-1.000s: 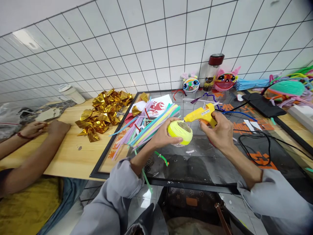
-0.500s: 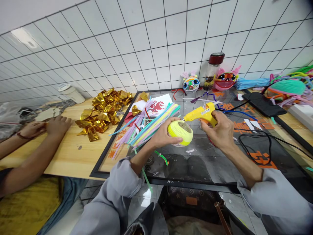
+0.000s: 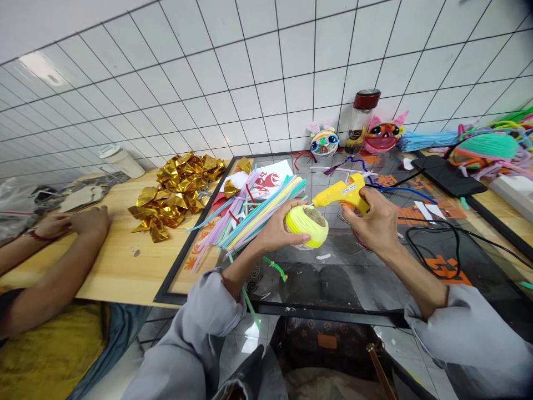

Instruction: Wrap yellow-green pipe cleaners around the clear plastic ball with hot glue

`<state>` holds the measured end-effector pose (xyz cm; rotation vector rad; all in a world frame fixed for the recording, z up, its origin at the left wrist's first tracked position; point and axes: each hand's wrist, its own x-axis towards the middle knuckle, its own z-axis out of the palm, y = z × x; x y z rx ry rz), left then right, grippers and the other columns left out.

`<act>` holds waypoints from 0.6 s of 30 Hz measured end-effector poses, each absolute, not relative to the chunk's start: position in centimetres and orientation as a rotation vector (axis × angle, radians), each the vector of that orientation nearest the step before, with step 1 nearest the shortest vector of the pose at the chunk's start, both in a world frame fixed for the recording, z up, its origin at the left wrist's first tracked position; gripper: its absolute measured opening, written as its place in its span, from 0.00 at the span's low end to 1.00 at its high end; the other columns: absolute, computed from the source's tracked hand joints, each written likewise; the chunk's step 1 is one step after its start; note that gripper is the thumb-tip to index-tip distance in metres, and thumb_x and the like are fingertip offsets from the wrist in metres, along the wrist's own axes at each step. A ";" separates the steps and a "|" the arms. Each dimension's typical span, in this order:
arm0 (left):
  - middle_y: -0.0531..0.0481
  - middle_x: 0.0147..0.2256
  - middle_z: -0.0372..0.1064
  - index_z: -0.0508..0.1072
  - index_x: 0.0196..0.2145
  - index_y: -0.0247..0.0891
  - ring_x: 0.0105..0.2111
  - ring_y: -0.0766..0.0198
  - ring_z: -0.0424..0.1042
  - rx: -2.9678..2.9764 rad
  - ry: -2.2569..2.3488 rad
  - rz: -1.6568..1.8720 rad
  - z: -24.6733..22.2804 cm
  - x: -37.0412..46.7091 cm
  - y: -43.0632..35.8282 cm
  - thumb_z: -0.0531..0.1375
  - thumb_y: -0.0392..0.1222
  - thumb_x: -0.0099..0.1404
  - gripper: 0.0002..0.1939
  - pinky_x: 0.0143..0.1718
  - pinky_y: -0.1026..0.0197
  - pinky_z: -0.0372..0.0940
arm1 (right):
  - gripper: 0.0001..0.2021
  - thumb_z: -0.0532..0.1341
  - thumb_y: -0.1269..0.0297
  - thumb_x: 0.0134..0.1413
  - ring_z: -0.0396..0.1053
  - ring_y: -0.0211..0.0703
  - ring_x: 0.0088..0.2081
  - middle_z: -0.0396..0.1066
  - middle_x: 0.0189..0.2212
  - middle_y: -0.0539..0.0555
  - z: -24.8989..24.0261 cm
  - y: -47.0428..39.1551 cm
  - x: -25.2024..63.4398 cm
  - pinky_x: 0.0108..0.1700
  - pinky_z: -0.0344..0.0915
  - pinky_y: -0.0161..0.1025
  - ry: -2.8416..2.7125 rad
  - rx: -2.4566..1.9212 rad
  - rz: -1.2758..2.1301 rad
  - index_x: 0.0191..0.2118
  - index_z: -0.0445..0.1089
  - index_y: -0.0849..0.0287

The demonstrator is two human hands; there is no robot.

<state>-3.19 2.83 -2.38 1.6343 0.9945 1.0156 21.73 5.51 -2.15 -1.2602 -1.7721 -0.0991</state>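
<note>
The single view looked from the person's head, forward and down; it faced the surface (image 3: 133,266) and the tiled wall (image 3: 258,72) behind; both hands (image 3: 278,226) (image 3: 377,221) were quite near.

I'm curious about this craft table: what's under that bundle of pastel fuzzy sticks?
The bundle overlaps white paper with a red picture; red paper shows at its left. Whatever lies under its middle is covered, so I can't tell.

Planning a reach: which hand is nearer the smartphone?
Right. The right hand, gripping the glue gun, is left of the smartphone; the left hand, on the yellow ball, is farther left.
</note>
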 end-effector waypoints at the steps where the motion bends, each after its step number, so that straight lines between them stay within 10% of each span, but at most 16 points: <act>1: 0.38 0.60 0.67 0.67 0.58 0.35 0.60 0.44 0.68 1.633 0.992 1.014 -2.4 -3.2 2.8 0.76 0.55 0.45 0.47 0.62 0.48 0.63 | 0.07 0.60 0.59 0.51 0.67 0.46 0.28 0.71 0.27 0.54 -2.3 5.6 21.8 0.32 0.63 0.42 -1.766 -1.227 -0.119 0.32 0.63 0.54; 18: 0.38 0.60 0.67 0.67 0.60 0.35 0.59 0.44 0.69 1.641 0.973 1.002 -2.6 -3.4 3.1 0.75 0.57 0.44 0.48 0.58 0.52 0.66 | 0.08 0.61 0.61 0.51 0.60 0.41 0.25 0.65 0.24 0.50 -2.2 5.7 21.9 0.29 0.55 0.39 -1.791 -1.131 -0.132 0.30 0.60 0.54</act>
